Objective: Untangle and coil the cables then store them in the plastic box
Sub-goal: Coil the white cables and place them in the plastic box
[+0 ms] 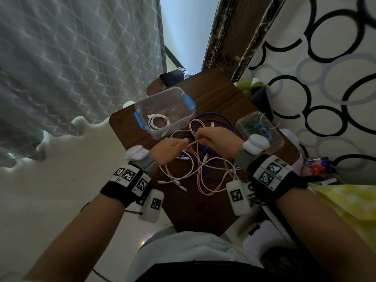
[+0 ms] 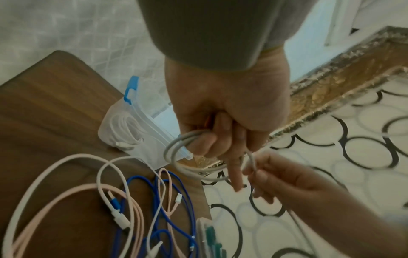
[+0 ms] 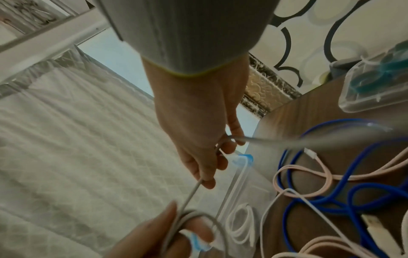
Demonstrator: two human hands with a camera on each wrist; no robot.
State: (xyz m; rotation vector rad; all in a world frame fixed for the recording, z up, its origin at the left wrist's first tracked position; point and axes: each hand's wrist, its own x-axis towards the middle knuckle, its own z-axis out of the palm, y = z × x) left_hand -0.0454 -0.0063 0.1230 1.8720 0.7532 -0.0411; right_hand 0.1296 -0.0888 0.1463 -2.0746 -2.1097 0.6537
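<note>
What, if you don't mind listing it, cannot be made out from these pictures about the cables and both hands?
- Head view: the left hand and right hand show their backs, hiding the grip on the cable.
- Right wrist view: the cable near the lens is motion-blurred.
- Head view: the tangle overlaps too much for a cable count.
- Left wrist view: the small clear case is cut off by the bottom edge.

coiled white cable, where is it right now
In the head view the coiled white cable lies inside the clear plastic box with blue clips, at the table's far left, just beyond the tangled cables.
</note>
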